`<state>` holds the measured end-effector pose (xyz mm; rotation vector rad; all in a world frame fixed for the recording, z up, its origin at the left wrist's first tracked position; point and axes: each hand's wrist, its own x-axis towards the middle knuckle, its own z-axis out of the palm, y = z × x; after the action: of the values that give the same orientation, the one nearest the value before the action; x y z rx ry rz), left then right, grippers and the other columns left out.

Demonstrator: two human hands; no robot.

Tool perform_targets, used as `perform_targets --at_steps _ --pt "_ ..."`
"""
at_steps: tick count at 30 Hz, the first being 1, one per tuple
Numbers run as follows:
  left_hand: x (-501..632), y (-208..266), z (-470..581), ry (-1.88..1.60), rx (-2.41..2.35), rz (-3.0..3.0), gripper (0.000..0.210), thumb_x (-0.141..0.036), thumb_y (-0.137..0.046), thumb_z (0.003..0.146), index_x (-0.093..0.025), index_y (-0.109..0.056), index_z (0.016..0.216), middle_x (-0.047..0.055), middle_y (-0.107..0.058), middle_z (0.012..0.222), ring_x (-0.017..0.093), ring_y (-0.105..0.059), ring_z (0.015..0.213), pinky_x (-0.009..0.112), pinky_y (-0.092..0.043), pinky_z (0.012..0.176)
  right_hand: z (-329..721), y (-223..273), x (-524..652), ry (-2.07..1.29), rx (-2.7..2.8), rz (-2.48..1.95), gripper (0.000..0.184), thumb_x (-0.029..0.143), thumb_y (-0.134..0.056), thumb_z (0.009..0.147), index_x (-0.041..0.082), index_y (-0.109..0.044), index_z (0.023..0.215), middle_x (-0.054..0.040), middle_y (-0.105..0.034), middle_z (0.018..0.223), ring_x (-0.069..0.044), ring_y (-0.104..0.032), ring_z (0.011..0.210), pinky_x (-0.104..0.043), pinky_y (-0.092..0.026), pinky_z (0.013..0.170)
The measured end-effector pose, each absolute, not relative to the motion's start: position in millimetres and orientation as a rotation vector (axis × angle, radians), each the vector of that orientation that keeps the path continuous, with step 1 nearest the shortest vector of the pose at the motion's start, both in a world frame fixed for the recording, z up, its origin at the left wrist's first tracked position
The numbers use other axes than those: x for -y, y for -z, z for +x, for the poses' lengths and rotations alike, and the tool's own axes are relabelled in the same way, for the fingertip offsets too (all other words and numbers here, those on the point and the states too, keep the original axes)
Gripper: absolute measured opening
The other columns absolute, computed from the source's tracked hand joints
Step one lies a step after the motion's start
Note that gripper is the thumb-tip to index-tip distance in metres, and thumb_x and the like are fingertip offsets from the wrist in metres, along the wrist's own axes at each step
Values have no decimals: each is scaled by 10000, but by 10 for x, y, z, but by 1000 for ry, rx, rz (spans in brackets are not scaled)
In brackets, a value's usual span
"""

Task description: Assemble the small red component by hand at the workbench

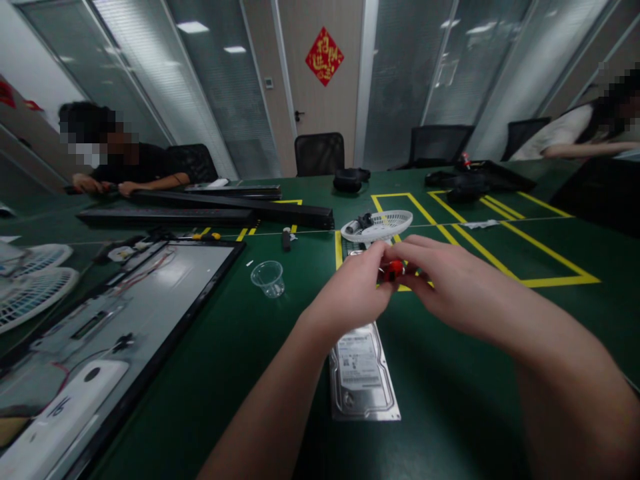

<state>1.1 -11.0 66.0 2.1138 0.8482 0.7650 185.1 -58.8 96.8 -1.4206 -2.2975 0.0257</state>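
My left hand (363, 287) and my right hand (433, 273) meet above the middle of the table. The fingers of both are closed around a small red-and-black piece (394, 271), most of which they hide, so its kind cannot be made out. Below my left wrist a silver hard drive (357, 373) lies label up on the green table, its far end covered by the hand. Just beyond my fingers sits a round white slotted cover (395, 221) with dark small parts on it.
A clear plastic cup (270, 277) stands left of my hands. An opened display panel (165, 287) and white grilles (35, 300) fill the left side. Long black bars (225, 207) lie farther back. Yellow tape (555, 282) marks the right. Two people sit across the table.
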Motion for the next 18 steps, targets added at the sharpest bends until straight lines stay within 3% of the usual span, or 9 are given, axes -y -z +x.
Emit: perform_targets --at_steps 2,7,9,14,18 --pt "109 -667 12 -758 -853 2126 293 -101 -635 924 -193 -640 1202 119 -779 1186 291 -749 1081 424 -618 899 1849 -970 581 -14 2312 -1412 445 -27 -544 896 208 -758 1207 -87 -751 1129 -252 -714 961 -358 -491 813" --pt "111 -684 33 -753 -841 2141 287 -155 -730 882 -184 -648 1155 103 -783 1122 273 -751 1002 404 -608 872 1853 -959 540 -26 2287 -1541 131 175 -664 981 188 -768 1060 -84 -779 968 -253 -698 804 -354 -456 681" --pt "109 -675 36 -750 -846 2135 254 -146 -711 889 -186 -644 1131 89 -786 1076 261 -753 971 394 -600 856 1852 -958 543 -30 2266 -1561 127 230 -692 991 194 -769 1086 -81 -785 969 -254 -701 800 -356 -462 682" --pt "106 -648 27 -782 -825 2099 269 -111 -669 904 -188 -633 1159 100 -782 1147 256 -760 1014 378 -600 861 1834 -970 570 -44 2297 -1426 332 9 -614 897 209 -752 1123 -77 -765 1103 -253 -717 960 -356 -496 808" --pt "116 -673 27 -776 -806 2104 285 -118 -678 887 -188 -632 1159 102 -782 1159 262 -757 1027 390 -599 874 1837 -970 544 -33 2315 -1454 216 62 -625 939 200 -756 1043 -77 -762 1013 -244 -697 871 -352 -473 746"
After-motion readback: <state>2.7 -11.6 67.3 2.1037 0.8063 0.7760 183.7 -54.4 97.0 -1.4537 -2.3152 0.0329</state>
